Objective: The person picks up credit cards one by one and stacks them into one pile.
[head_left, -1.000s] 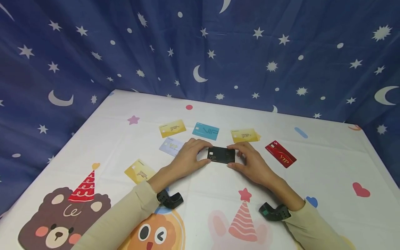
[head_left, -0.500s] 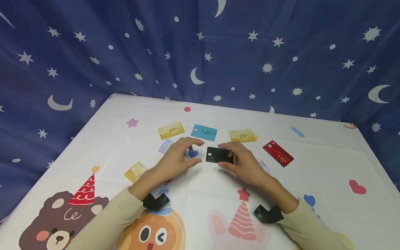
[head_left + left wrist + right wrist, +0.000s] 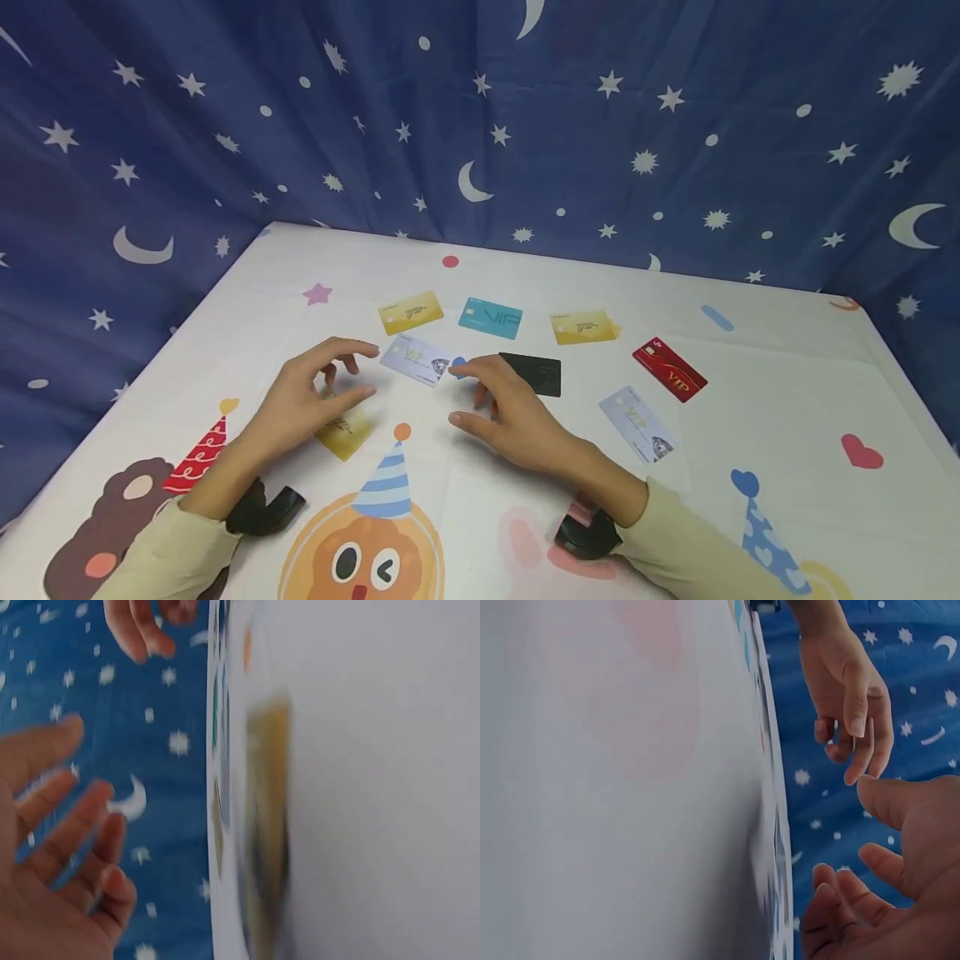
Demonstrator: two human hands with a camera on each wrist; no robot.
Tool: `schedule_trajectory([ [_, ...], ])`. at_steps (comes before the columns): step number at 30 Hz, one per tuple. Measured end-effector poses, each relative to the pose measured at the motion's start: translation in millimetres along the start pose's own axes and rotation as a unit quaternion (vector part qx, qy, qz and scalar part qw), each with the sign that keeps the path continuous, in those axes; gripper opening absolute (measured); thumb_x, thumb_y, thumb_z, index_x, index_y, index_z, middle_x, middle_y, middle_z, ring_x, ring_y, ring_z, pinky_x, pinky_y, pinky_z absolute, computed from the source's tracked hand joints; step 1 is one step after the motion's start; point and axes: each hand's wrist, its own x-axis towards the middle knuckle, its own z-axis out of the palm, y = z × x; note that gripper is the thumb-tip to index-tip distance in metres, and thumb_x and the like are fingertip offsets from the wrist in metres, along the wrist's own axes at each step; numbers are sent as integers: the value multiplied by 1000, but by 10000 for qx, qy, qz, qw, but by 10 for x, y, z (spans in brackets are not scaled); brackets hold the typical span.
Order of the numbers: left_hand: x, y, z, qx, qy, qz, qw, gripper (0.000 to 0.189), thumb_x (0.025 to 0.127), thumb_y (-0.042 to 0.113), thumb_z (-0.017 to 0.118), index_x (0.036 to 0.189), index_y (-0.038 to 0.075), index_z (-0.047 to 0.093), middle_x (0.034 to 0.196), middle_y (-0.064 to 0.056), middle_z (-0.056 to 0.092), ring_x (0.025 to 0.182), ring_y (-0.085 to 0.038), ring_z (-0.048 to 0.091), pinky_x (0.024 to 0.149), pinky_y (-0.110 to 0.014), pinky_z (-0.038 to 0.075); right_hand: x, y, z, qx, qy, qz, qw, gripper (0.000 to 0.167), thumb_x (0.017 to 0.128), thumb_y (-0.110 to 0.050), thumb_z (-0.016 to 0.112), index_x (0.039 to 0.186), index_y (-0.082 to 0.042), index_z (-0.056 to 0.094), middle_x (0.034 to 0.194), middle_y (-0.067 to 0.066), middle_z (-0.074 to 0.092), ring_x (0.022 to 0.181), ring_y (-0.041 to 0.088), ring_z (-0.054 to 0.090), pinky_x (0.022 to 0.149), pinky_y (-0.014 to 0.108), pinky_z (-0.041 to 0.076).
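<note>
My left hand (image 3: 303, 400) hovers over the lower-left gold card (image 3: 347, 435), partly covering it in the head view; its fingers are loosely bent and hold nothing. Just beyond its fingertips lies a silver VIP card (image 3: 415, 360). My right hand (image 3: 517, 417), also holding nothing, is above the table with thumb and fingers apart. Behind its knuckles the black card (image 3: 536, 374) lies flat, its left end hidden. In the left wrist view the gold card (image 3: 268, 817) is blurred beside the left hand (image 3: 64, 840). Both hands show in the right wrist view, the right one (image 3: 900, 885) nearer.
A gold card (image 3: 411, 312), a teal VIP card (image 3: 491, 318) and another gold card (image 3: 583, 327) form a back row. To the right lie a red VIP card (image 3: 670, 369) and a second silver card (image 3: 637, 423). A starry blue curtain (image 3: 480, 125) borders the white tablecloth (image 3: 780, 383).
Both hands held the black card; the left let go first, then the right. The card now lies on the table. Both hands have moved left and toward the near side.
</note>
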Motion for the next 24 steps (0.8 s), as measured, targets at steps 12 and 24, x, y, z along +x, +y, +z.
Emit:
schedule_trajectory([
  [12, -129, -63, -424, -389, -139, 264, 9988, 60, 72, -7, 78, 127, 6, 57, 113, -10, 62, 89, -17, 50, 71, -29, 37, 221, -179, 349, 213, -215, -77, 9995, 52, 86, -24, 73, 132, -11, 51, 113, 8, 50, 86, 16, 48, 73, 25, 39],
  [24, -188, -555, -424, -689, -826, 2, 9942, 70, 71, 2, 83, 133, 10, 53, 118, -7, 62, 90, -19, 49, 71, -29, 36, 340, -324, 631, 234, -305, 54, 9992, 48, 87, -28, 70, 130, -15, 52, 112, 2, 52, 88, 12, 49, 77, 20, 39],
])
